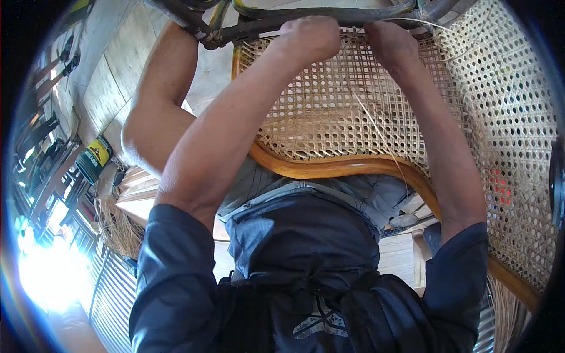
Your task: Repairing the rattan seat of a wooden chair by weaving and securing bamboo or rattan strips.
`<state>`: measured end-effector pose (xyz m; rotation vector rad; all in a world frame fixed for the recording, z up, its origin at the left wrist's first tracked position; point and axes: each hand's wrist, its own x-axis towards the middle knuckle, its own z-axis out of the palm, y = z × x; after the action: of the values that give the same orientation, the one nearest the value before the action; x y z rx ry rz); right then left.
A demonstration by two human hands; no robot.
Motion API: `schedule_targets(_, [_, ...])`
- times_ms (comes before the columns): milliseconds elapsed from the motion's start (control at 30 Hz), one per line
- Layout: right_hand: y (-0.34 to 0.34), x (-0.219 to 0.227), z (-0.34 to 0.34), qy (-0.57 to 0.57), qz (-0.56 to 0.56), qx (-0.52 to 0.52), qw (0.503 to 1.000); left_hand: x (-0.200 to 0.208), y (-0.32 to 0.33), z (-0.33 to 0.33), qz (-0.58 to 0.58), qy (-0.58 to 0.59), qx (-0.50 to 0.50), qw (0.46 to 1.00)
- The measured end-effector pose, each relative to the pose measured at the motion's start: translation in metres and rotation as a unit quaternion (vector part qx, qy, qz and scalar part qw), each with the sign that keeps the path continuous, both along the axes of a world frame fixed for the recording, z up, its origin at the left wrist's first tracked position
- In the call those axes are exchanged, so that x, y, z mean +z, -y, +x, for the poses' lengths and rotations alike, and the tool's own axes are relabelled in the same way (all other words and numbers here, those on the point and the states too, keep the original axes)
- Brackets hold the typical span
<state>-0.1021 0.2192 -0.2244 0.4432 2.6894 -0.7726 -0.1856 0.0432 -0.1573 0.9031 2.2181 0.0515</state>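
Note:
A woven cane panel (pixel 347 112) with a curved, varnished wooden edge (pixel 318 169) lies over my lap. Both of my hands are at its far edge, beside a dark rail (pixel 250 29). My left hand (pixel 312 39) is closed like a fist against that edge, its fingertips hidden under the knuckles. Just to the right, my right hand (pixel 393 45) is also closed, at the mesh border. A thin pale cane strand (pixel 432 25) runs out from it to the right. Another loose strand (pixel 376 125) trails across the weave toward me.
A second cane panel (pixel 500 88) rises along the right side. My bare leg (pixel 159 112) is bent at left. On the left floor stand a green can with a yellow label (pixel 94 159) and a bundle of loose fibres (pixel 118 226). Bright glare fills the lower left.

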Motion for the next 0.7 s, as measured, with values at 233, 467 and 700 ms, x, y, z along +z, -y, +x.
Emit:
schedule_targets(233, [0.013,0.098,-0.015,-0.034,0.084,0.019,0.996,0.043,0.032,0.038,0.103,0.122,0.271,0.949])
schedule_targets(467, [0.086,0.131,0.036,0.206,0.034,0.100,0.973,0.056,0.072,0.063,0.269,0.296,0.552,0.732])
schedule_targets(700, [0.088,0.120,0.068,0.149,-0.225,-0.067,0.960,0.065,0.060,0.056,0.223,0.296,0.411,0.833])
